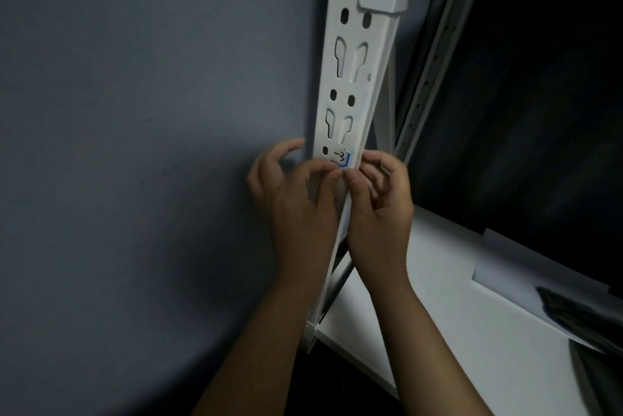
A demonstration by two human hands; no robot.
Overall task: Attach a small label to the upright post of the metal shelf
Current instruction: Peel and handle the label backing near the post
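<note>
A white upright post of the metal shelf runs up the middle, punched with oval and keyhole slots. A small white label with a blue border and a handwritten mark lies against the post's front face, just below a pair of keyhole slots. My left hand and my right hand meet on the post. Their thumbs and forefingers pinch the label's lower edge from either side. The hands hide the post's middle stretch and the lower part of the label.
A grey wall fills the left. A white shelf board lies at lower right, with a sheet of paper and a dark object on it. A second slotted post stands behind, against a dark gap.
</note>
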